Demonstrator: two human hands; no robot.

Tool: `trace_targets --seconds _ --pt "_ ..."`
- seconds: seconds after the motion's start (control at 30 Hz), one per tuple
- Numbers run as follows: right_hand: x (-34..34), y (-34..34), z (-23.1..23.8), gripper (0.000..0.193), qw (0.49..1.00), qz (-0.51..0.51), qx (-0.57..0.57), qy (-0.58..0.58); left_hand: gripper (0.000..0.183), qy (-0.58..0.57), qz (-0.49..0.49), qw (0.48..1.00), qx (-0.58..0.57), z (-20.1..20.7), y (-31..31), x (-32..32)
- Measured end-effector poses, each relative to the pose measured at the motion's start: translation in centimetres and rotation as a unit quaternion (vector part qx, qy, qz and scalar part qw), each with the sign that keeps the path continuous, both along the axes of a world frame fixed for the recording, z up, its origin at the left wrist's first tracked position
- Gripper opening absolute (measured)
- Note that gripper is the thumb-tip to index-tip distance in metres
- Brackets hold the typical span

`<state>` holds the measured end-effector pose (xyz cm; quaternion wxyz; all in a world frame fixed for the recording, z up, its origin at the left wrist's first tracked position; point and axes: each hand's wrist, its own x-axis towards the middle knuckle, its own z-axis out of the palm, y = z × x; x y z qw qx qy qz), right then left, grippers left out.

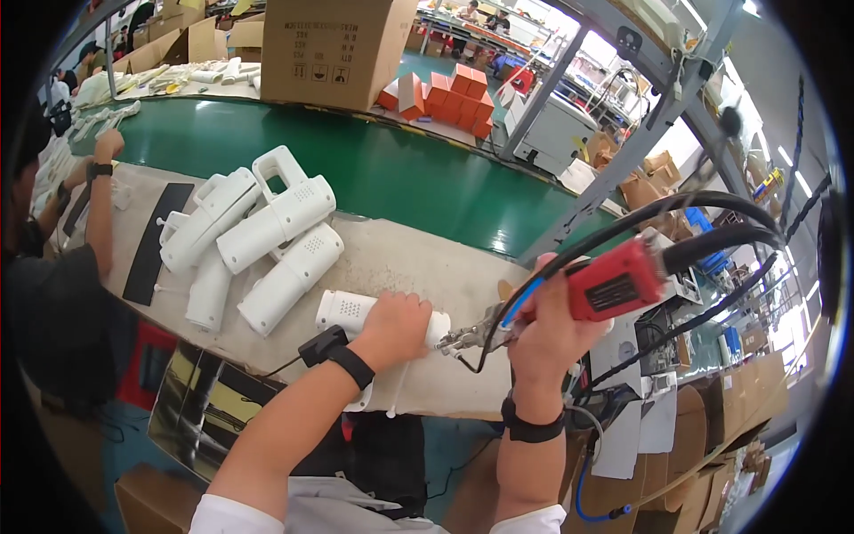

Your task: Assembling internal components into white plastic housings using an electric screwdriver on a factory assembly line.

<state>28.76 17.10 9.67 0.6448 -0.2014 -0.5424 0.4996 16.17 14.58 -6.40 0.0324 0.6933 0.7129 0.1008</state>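
My left hand is wrapped over a white plastic housing with a patch of small holes, pressing it against the worktable. My right hand grips a red power screwdriver with black cables and a blue hose. Its metal tip meets or nearly meets the right end of that housing; the exact contact is too small to make out. Left of my hands lie several similar white housings in a loose pile, some with loop handles. A thin white rod sticks out below my left hand.
Beyond the worktable runs a green conveyor belt. A large cardboard box and orange boxes stand behind it. At left a co-worker's arm reaches over the bench. A metal post rises at right, near hanging cables.
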Motion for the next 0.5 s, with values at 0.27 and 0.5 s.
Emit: trace_targets --seconds 0.27,0.5 --pt "-1.1 0.6 -3.5 0.007 0.997 -0.020 0.022 -0.068 0.038 -0.006 -0.001 1.000 0.017 -0.6 0.0 -0.4" --pt "-1.7 2.0 -7.0 0.004 0.980 -0.039 0.078 -0.177 0.057 -0.047 -0.039 0.998 0.021 0.5 -0.4 -0.9"
